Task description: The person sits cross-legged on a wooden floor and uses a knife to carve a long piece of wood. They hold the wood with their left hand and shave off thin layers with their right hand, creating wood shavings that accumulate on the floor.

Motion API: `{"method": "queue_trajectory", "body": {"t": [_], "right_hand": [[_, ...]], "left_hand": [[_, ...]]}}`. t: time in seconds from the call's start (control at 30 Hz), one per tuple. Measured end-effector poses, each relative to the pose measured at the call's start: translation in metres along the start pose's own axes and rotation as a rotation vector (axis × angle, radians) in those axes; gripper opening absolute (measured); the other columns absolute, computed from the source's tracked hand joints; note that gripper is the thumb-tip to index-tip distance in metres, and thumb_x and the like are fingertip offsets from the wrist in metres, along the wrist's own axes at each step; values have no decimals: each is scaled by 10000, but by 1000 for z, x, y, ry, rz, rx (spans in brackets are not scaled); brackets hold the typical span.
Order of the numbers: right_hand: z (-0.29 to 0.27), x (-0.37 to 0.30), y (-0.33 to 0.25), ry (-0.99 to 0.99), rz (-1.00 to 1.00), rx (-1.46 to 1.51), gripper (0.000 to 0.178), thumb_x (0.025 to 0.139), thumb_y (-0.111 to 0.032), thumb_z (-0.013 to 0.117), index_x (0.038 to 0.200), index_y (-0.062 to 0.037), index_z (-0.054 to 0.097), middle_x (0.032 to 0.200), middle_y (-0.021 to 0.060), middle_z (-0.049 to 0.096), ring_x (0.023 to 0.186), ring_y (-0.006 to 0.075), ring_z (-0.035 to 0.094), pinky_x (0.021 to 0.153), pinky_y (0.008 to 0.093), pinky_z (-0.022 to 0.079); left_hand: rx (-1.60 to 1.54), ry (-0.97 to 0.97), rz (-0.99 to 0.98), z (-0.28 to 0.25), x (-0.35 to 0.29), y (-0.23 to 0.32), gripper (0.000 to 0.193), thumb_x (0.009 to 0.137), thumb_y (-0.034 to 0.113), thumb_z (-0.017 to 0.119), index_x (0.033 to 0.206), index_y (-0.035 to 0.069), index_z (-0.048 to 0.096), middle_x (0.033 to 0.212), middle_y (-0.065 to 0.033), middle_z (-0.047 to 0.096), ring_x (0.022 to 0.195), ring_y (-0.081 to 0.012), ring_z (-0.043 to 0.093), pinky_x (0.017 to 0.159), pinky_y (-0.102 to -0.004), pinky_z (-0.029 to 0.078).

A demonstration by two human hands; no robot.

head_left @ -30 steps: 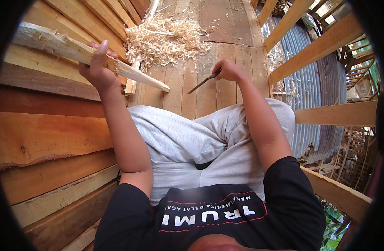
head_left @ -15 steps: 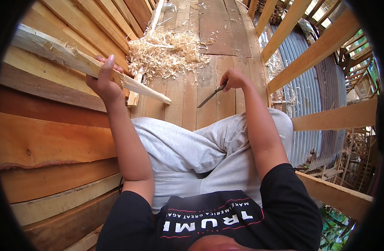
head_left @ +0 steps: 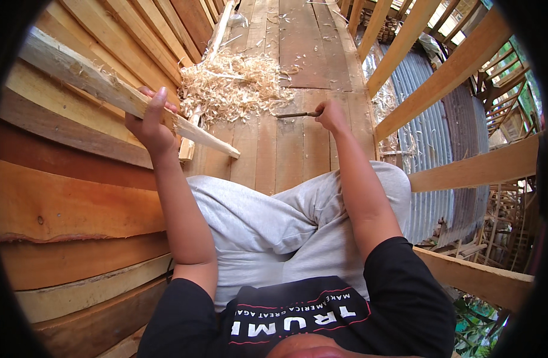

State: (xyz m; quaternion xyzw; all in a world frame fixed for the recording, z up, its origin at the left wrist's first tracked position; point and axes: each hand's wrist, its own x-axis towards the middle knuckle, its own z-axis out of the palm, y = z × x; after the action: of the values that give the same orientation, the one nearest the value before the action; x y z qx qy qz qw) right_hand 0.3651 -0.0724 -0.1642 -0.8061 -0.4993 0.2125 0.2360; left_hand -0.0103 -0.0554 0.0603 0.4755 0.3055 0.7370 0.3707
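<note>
Near zone, lower centre of the frame: grey trousers (head_left: pixel 256 212) cover folded legs. Hazard: the blade is bare, so a slip toward the body could reach the knees.

Work zone, upper left: the left hand (head_left: pixel 153 126) is closed around a long pale wooden stick (head_left: pixel 110 88), which slants from the upper-left rim toward the centre. Hazard: a loose grip could let the stick roll, presenting the fingers to the edge.

Work zone, centre: the right hand (head_left: pixel 332 114) is closed on the handle of a slim dark knife (head_left: pixel 293 114), blade pointing left, apart from the stick. Hazard: splinters along the stick's upper face could catch a blade and deflect it.

Beyond, upper centre: a heap of wood shavings (head_left: pixel 235 83) lies on the floorboards (head_left: pixel 316 53). Hazard: loose curls could make footing slippery.

Obscured items, near to far: the right hand covers most of the handle. The left palm is behind the wrist and stick. Whether the stick's lower end touches the floorboards cannot be determined. Its far end meets the dark lens rim and is possibly cut off. Detail behind the railing (head_left: pixel 444 74), upper right, is cluttered.
</note>
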Motion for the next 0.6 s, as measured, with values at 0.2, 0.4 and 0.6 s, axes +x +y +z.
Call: {"method": "queue_trajectory", "body": {"t": [0.2, 0.4, 0.6], "right_hand": [[-28, 8, 5, -422, -141, -115, 271, 617, -3, 820, 877, -52, 760, 810, 83, 734, 752, 185, 681, 714, 324, 537], [-28, 13, 25, -27, 48, 37, 360, 582, 59, 815, 909, -85, 771, 868, 115, 737, 845, 229, 696, 759, 347, 541], [-43, 2, 17, -206, 114, -104, 269, 612, -16, 836, 865, -65, 759, 819, 68, 734, 758, 169, 672, 706, 331, 529]], "left_hand": [[-1, -6, 12, -10, 2, 1, 153, 763, 24, 689, 848, 24, 561, 699, -43, 529, 529, -147, 545, 523, -301, 486], [-21, 5, -4, -2, 1, 3, 148, 794, 30, 673, 884, 47, 557, 663, -42, 519, 543, -148, 528, 546, -300, 470], [10, 5, -8, -9, 1, 5, 140, 809, 26, 660, 900, 59, 559, 639, -43, 517, 560, -150, 523, 554, -300, 453]]}}
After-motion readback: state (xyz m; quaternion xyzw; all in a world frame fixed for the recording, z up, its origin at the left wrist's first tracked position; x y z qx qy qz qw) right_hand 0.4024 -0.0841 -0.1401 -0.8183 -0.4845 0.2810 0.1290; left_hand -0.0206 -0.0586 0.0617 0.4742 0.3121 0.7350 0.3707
